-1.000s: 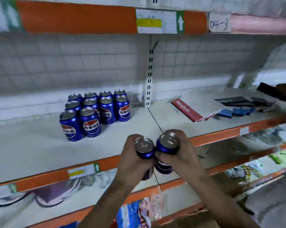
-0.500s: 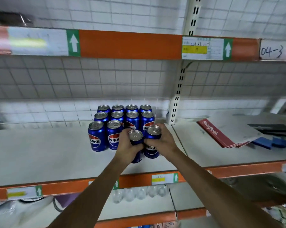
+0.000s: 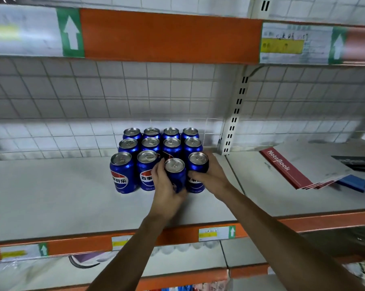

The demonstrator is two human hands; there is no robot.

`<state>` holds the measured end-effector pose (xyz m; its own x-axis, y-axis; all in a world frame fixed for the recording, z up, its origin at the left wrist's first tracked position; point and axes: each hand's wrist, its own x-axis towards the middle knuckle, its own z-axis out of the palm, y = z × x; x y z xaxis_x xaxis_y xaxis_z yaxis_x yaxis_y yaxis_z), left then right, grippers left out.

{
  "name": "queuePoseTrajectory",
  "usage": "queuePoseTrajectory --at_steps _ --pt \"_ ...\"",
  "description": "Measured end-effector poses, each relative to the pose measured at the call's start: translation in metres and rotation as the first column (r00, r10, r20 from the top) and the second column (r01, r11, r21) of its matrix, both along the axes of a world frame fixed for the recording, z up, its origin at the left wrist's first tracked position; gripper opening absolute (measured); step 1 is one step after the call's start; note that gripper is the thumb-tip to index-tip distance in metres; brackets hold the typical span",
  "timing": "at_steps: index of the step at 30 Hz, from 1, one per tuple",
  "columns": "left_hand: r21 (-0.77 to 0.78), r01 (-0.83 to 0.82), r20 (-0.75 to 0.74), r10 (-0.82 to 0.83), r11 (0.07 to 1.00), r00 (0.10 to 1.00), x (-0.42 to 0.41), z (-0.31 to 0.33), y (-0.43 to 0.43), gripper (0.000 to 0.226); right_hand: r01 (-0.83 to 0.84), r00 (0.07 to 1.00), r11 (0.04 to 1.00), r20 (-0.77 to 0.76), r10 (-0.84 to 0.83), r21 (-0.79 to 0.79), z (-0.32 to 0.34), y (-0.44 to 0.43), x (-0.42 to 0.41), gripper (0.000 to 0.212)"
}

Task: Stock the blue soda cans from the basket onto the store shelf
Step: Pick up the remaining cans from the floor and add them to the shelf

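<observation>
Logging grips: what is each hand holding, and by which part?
One blue can each, gripped round the side wall: the left hand holds the nearer can, the right hand the farther can.

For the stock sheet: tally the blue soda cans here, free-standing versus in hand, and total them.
Free-standing blue soda cans on the shelf: 10
Left-hand can, gripped by the left hand: 1
Right-hand can, gripped by the right hand: 1
Total: 12
</observation>
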<state>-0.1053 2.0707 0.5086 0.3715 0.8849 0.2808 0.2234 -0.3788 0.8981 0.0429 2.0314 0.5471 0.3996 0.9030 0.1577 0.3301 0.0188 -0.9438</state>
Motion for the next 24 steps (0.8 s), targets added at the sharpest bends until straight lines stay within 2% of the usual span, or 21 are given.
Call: queuePoseTrajectory --at_steps 3,6,9,11,16,20,24 --pt "0.071 -0.066 -0.035 0.068 0.995 0.997 -0.009 -0.015 -0.013 0.092 0.045 0.998 0.998 0.049 -0.043 -0.052 -0.014 -0.004 0.006 0.058" --pt "0.015 -0.164 -0.015 0.165 0.986 0.986 -0.014 -0.019 -0.018 0.063 0.092 0.984 0.986 0.167 -0.069 -0.136 -0.029 -0.011 0.009 0.072" --pt "-0.071 -0.17 -0.054 0.166 0.983 0.985 -0.012 -0.014 -0.011 0.045 0.12 0.978 0.981 0.186 -0.091 -0.151 -0.038 -0.014 0.01 0.058" --pt "-0.072 -0.167 -0.084 0.161 0.983 0.983 -0.01 -0.013 -0.006 0.038 0.145 0.971 0.978 0.213 -0.111 -0.151 -0.04 -0.013 0.009 0.056" --pt "-0.05 -0.227 -0.08 0.223 0.973 0.972 -0.002 -0.01 0.0 0.036 0.143 0.971 0.982 0.211 -0.116 -0.122 -0.038 -0.007 0.002 0.056" --pt "-0.06 -0.27 -0.065 0.266 0.961 0.962 0.009 -0.013 0.004 0.042 0.175 0.964 0.977 0.223 -0.145 -0.121 -0.041 -0.005 -0.002 0.064" --pt "0.006 -0.288 -0.078 0.288 0.958 0.954 0.015 -0.014 0.006 0.045 0.197 0.962 0.974 0.212 -0.171 -0.112 -0.041 -0.002 -0.004 0.067"
